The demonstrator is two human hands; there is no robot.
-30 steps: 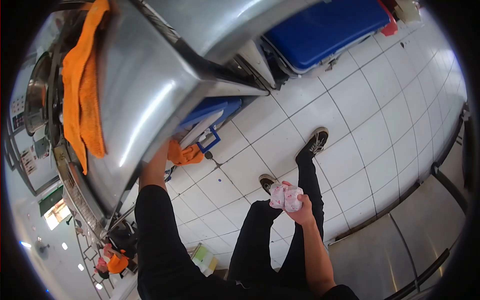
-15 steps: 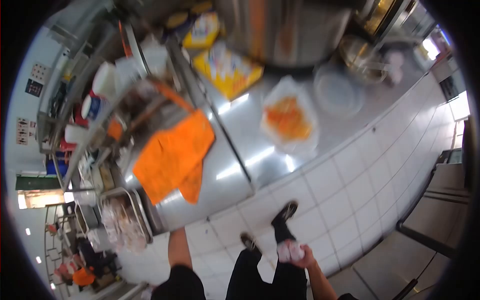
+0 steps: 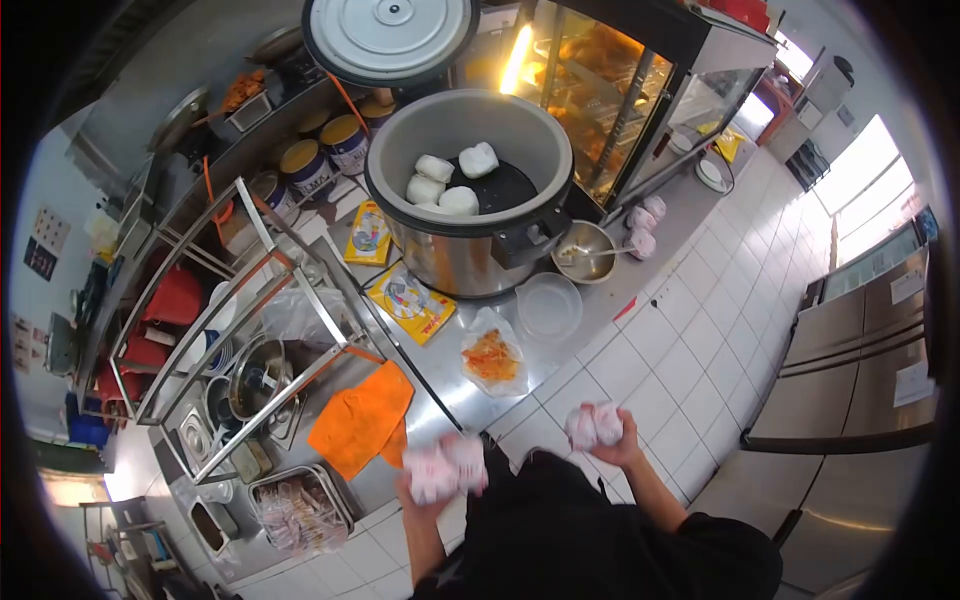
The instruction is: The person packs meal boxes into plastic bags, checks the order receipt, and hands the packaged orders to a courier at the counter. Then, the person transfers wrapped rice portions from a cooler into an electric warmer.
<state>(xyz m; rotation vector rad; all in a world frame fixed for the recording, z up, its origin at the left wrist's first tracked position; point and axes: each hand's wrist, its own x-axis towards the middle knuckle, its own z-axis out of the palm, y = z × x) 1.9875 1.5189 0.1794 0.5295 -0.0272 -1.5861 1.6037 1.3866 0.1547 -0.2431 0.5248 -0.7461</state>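
My left hand (image 3: 424,508) is closed around white paper-wrapped bundles (image 3: 440,470) with pinkish print, blurred by motion, in front of the counter edge. Similar wrapped bundles (image 3: 594,426) sit in my right hand (image 3: 624,446), its fingers curled around them above the tiled floor. Ahead stands a large steel rice warmer (image 3: 470,255), its lid (image 3: 392,38) raised. Several white wrapped bundles (image 3: 458,201) lie inside on the dark bottom. Nearer on the counter are a bag of orange shredded food (image 3: 492,352) and a clear plastic tub (image 3: 549,306).
An orange cloth (image 3: 360,420) lies left of the bag, beside a metal rack (image 3: 285,375). Beyond the tub are a steel bowl (image 3: 585,252) and more wrapped bundles (image 3: 642,242). A lit glass food cabinet (image 3: 600,95) stands behind. Steel refrigerators (image 3: 850,400) line the right.
My view has swung up, bringing the open warmer into sight. My left hand, hidden by the counter edge earlier, now shows with wrapped bundles. My right hand has risen, still holding its bundles.
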